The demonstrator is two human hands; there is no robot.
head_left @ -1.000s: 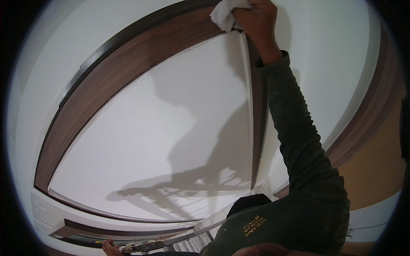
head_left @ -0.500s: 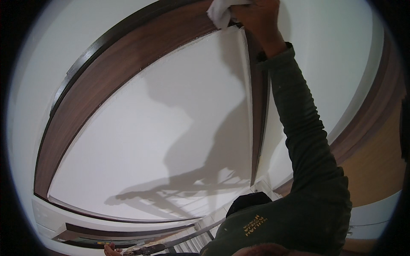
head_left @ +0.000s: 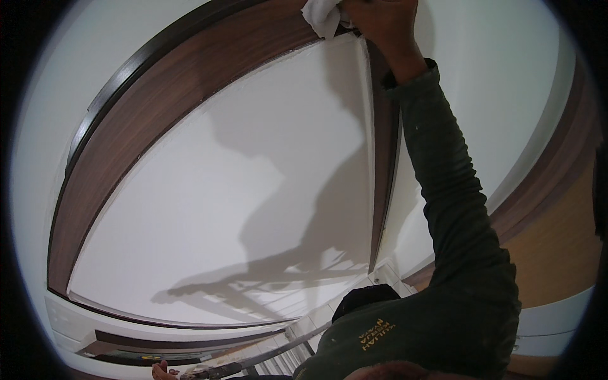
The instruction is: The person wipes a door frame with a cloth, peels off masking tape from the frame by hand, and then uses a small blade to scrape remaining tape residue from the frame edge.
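your right hand (head_left: pixel 383 22) is up at the top edge of the view, its fingers bunched around a white cloth (head_left: pixel 323 18), though the upper part of that grip is cut off. the cloth lies at the upper corner, where the brown wooden frame (head_left: pixel 145 120) meets the dark upright strip (head_left: pixel 380 158), beside the white panel (head_left: pixel 190 202). your left hand (head_left: pixel 163 372) is at the lower edge, just beside the end of a dark rail (head_left: pixel 234 368); you have some fingers raised, but i cannot tell whether any of them grip it.

the reach looks like the main risk: with your arm in its dark green sleeve (head_left: pixel 443 164) stretched so high, you could lose balance if the left hand has no firm hold. a loose fold of cloth hangs out of your grip and could snag on the corner or slip free. the pale edge line (head_left: pixel 369 126) looks uneven; if it is soft, which i cannot tell, a dragging fold could smear it onto the wood. your shadow (head_left: pixel 285 253) darkens the panel, so marks there could escape you.
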